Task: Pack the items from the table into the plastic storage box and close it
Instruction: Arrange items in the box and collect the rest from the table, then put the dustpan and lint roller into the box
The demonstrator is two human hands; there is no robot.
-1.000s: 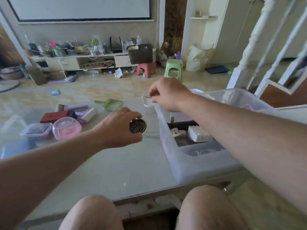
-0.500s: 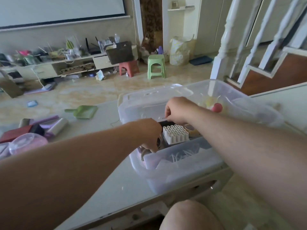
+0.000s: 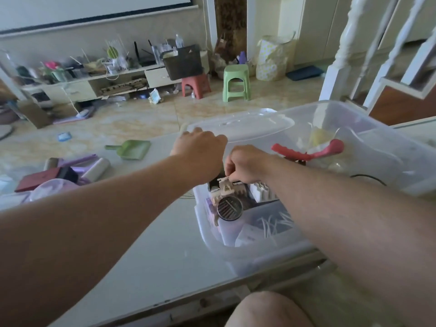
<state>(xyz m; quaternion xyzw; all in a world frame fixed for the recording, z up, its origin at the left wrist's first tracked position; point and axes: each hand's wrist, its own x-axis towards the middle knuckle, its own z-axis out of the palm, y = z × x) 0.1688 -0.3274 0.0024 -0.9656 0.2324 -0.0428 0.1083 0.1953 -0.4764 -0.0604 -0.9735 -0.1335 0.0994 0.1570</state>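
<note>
The clear plastic storage box (image 3: 238,252) stands at the table's right end with its clear lid (image 3: 240,125) lying at its far side. Inside it lie a round metal needle case (image 3: 230,207), a white clip piece (image 3: 223,188), a white ridged block (image 3: 260,190) and a red-handled tool (image 3: 306,154). My left hand (image 3: 200,149) hovers over the box's far left rim, holding nothing. My right hand (image 3: 245,164) is inside the box, its thumb and finger pinched on a small thin item just above the white clip.
On the table's left lie a green dustpan (image 3: 134,149), a lint roller (image 3: 96,169), a dark red case (image 3: 40,181) and a pink-lidded round container (image 3: 50,188). My knee (image 3: 266,310) is below the table's front edge. A white stair railing (image 3: 342,55) rises behind the box.
My left hand carried the round needle case from the table into the box, let it go and moved up to the far rim. My right hand dropped into the box.
</note>
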